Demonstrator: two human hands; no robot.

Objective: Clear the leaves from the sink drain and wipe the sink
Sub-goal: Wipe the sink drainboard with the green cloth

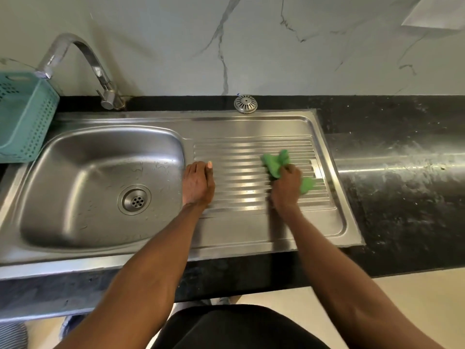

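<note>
The steel sink [75, 230] has a basin on the left with its drain [134, 199] showing no leaves. A ribbed drainboard [241, 149] lies to the right of the basin. My right hand [285, 188] grips a bunched green cloth [275, 161] and presses it on the drainboard's right part. My left hand [198, 183] rests flat on the drainboard's left edge, fingers together, holding nothing. A round steel drain strainer [245, 103] sits on the counter behind the sink.
A curved chrome tap [100, 71] stands behind the basin. A teal perforated basket [22, 117] sits at the far left. Black stone counter [402, 185] extends right of the sink, with a marble wall behind it.
</note>
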